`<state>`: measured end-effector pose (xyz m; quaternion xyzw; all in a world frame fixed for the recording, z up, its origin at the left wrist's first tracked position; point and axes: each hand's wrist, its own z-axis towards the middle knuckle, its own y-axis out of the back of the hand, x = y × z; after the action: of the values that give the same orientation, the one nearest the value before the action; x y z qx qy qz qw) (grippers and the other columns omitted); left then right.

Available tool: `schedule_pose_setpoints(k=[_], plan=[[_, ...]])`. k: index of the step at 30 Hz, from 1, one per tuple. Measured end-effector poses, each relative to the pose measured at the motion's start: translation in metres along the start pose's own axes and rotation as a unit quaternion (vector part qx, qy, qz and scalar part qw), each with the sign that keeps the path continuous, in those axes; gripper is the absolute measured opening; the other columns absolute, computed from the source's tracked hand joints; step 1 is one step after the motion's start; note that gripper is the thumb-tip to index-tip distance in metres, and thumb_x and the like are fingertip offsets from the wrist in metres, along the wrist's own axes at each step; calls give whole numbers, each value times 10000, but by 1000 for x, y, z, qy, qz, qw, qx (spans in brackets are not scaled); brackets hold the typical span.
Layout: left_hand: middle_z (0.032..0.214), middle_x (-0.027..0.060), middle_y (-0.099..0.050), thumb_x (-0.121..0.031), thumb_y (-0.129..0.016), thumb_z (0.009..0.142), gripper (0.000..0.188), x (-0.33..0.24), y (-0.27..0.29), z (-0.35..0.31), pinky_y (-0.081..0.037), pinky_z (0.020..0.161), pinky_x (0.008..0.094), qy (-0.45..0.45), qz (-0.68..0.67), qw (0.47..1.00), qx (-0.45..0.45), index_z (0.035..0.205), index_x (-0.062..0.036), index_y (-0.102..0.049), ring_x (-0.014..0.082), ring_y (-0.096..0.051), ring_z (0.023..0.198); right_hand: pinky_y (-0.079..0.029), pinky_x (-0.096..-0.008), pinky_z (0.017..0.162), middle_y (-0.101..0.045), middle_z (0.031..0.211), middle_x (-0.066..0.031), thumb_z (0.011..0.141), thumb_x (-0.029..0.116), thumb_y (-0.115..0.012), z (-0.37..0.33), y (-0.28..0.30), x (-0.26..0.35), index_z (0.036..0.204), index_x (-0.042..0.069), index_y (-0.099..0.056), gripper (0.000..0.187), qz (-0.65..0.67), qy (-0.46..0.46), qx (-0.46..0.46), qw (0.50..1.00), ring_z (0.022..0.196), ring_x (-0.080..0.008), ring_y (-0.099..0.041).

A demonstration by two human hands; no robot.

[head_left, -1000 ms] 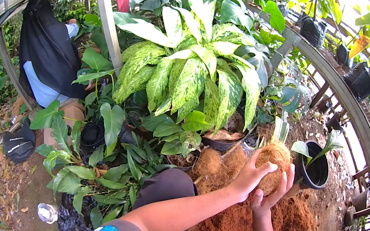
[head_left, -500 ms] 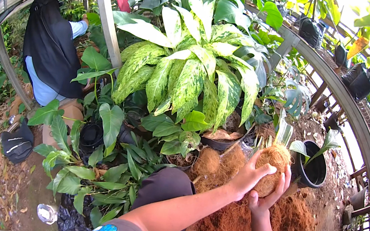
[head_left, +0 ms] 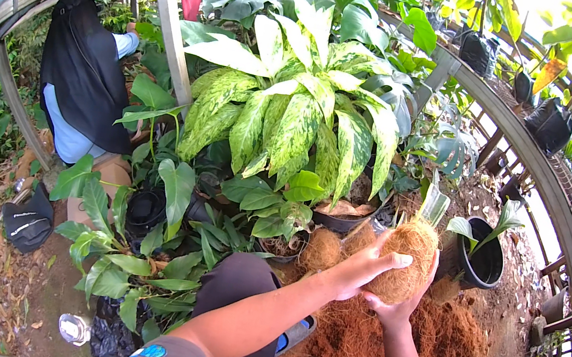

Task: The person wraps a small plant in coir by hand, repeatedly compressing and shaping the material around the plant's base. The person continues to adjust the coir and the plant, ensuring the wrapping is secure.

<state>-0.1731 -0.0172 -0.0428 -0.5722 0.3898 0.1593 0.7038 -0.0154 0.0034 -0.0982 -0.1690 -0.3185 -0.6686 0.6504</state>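
Note:
Both hands clasp a shaggy brown ball of coconut fibre [head_left: 405, 264], held above a heap of reddish-brown coir [head_left: 357, 340]. My left hand [head_left: 364, 266] wraps its near left side, thumb laid across the front. From below and the right, my right hand [head_left: 403, 306] cups it, most of its fingers hidden behind the ball. A pale green-and-white leaf [head_left: 435, 203] rises just beyond the ball's top; whether it grows out of the ball I cannot tell. Another fibre ball [head_left: 321, 250] lies on the ground left of my hands.
A black pot [head_left: 483, 255] with a small plant stands right of the ball. A large variegated plant [head_left: 291, 103] spreads ahead. A metal post [head_left: 170, 13] and curved rail [head_left: 536, 146] frame the spot. Another person [head_left: 85, 78] crouches at far left, near a black cap [head_left: 28, 216].
My hands have brought the fibre ball slightly left and nearer. The left hand has slid lower on it, so more of its surface shows. A sandalled foot now appears below my forearm.

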Motion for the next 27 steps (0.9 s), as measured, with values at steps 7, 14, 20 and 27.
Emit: schedule_pose_setpoints(k=[7, 14, 20, 27], plan=[[1469, 171, -473, -290, -886, 815, 1205, -4, 0, -9, -436, 1135, 447, 40, -23, 994, 98, 1648, -116, -33, 273, -519, 1341, -350, -518, 1206, -357, 1564, -225, 517, 587, -996, -7, 13, -3, 1611, 17, -87, 1532, 68, 18, -19, 997, 1422, -364, -442], [1444, 157, -482, -163, -877, 779, 1205, 2, -6, -4, -451, 1107, 437, 48, -5, 991, 121, 1649, -118, -45, 253, -531, 1315, -342, -541, 1208, -336, 1580, -217, 544, 660, -947, -11, 19, 3, 1616, 36, -46, 1533, 49, 3, -29, 998, 1447, -367, -415], [1414, 159, -495, -145, -860, 788, 1081, 6, -11, -2, -494, 1079, 447, -10, -42, 996, 76, 1614, -116, -163, 266, -549, 1286, -336, -530, 1210, -324, 1588, -208, 545, 594, -984, -5, 16, 7, 1613, 26, -47, 1529, 65, -15, -18, 998, 1451, -362, -408], [1395, 155, -502, -228, -905, 786, 1029, 4, -12, 6, -477, 1117, 442, -126, -2, 992, -14, 1558, -113, -235, 274, -561, 1275, -209, -560, 1241, -158, 1656, -248, 737, 773, -761, 10, 16, 3, 1632, 32, -69, 1352, -74, 69, -40, 994, 1536, -393, -224]])
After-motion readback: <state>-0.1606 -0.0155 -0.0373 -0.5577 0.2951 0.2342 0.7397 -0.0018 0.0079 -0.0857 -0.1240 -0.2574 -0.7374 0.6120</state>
